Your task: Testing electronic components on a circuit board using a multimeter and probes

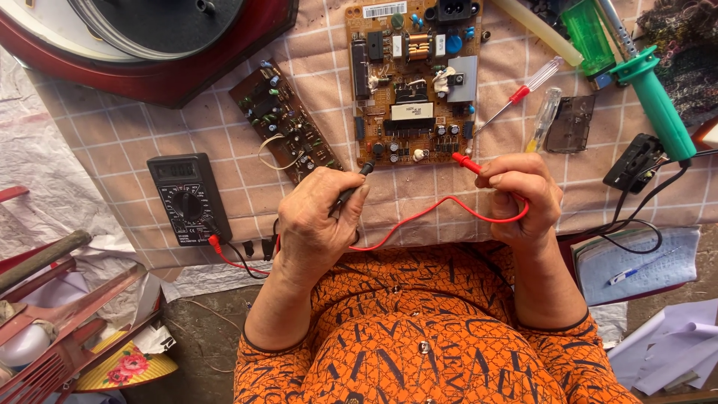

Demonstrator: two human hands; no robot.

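**benchnoob:** What's going on at the near edge of the bench?

**solderdad:** Both hands are closed around meter probes. The left hand (318,221) is wrapped round the black probe (353,187), tip aimed up at the board. The right hand (523,198) pinches the red probe (467,162), and its red lead (430,213) sags in a loop between the two hands.

**benchnoob:** And the meter itself?

**solderdad:** The black multimeter (187,198) lies flat on the checked cloth (112,142), left of the left hand, leads plugged in at its bottom.

**benchnoob:** Further back?

**solderdad:** The big brown circuit board (413,82) sits just beyond both probe tips; whether they touch it I can't tell. A smaller dark board (284,120) lies tilted to its left. To the right are a red-handled screwdriver (516,97) and a green soldering iron (658,105).
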